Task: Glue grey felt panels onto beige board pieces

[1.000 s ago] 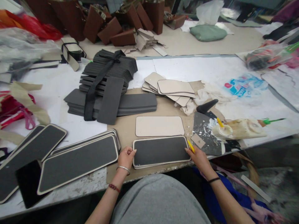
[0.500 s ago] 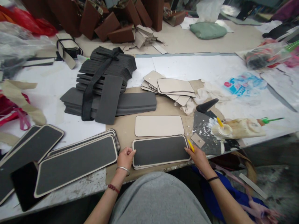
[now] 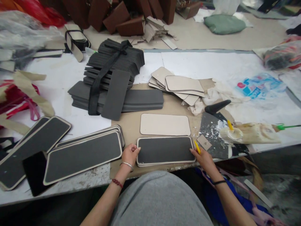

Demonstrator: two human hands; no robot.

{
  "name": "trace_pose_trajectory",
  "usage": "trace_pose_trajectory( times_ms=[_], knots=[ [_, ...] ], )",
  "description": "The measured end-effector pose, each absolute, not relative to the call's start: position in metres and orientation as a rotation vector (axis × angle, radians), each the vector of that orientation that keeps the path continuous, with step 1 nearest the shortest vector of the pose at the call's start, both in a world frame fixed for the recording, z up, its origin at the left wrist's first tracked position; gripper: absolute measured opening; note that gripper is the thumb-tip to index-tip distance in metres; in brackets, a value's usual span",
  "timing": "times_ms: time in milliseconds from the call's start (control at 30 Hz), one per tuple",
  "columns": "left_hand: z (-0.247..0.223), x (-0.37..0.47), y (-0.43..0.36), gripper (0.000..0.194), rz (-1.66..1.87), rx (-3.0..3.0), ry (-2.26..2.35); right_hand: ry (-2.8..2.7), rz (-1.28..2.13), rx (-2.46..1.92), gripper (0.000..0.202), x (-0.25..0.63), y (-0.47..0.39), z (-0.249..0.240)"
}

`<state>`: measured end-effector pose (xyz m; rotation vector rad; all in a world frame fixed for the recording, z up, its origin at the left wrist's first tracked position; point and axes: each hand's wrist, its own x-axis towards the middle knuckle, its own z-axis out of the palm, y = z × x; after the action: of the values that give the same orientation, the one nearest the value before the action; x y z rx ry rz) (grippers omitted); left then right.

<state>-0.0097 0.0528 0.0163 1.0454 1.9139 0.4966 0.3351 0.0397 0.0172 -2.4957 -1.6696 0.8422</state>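
A black foam panel on a beige board (image 3: 166, 150) lies at the table's near edge, on top of a small stack. My left hand (image 3: 129, 154) grips its left end with curled fingers. My right hand (image 3: 204, 157) presses on its right end while holding a yellow stick (image 3: 197, 146). A bare beige board (image 3: 165, 124) lies just behind the panel.
Finished black-and-beige panels (image 3: 82, 155) are piled to the left. Tied stacks of dark foam strips (image 3: 110, 81) sit behind. Loose beige boards (image 3: 181, 86), a glue-smeared plate (image 3: 213, 133), a glue bottle (image 3: 249, 133) and a black-handled tool (image 3: 216, 106) lie to the right. Brown boxes (image 3: 127, 18) stand at the back.
The camera view has shifted slightly; both hands stay on the ends of the panel in the same grip.
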Motion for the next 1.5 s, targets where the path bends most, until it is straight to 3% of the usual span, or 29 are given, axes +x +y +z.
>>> trace_pose_trajectory(
  times_ms=[333, 467, 800, 1067, 1200, 1367, 1500],
  knots=[
    [0.024, -0.016, 0.067, 0.013, 0.424, 1.395, 2.023, -1.919, 0.594, -2.786, 0.040, 0.337, 0.054, 0.046],
    [0.017, -0.006, 0.103, 0.025, 0.470, 1.481, 2.026, -1.949, 0.492, -2.811, 0.041, 0.333, 0.099, 0.057],
    [0.006, 0.016, 0.137, 0.013, 0.278, 1.449, 2.003, -2.099, 0.536, -2.759, 0.033, 0.322, 0.183, 0.028],
    [0.001, 0.007, 0.123, 0.013, 0.486, 1.892, 1.947, -2.054, 0.143, -2.474, 0.047, 0.308, 0.193, 0.077],
    [-0.006, -0.001, 0.128, 0.018, 0.504, 2.147, 1.745, -1.871, 0.533, -2.000, 0.051, 0.252, 0.193, 0.090],
    [-0.017, -0.006, 0.125, 0.024, 0.456, 2.188, 1.674, -1.459, 1.202, -1.634, 0.041, 0.173, 0.188, 0.062],
    [-0.020, -0.006, 0.119, 0.031, 0.492, 2.170, 1.678, -1.526, 1.255, -1.606, 0.028, 0.150, 0.183, 0.037]
  ],
)
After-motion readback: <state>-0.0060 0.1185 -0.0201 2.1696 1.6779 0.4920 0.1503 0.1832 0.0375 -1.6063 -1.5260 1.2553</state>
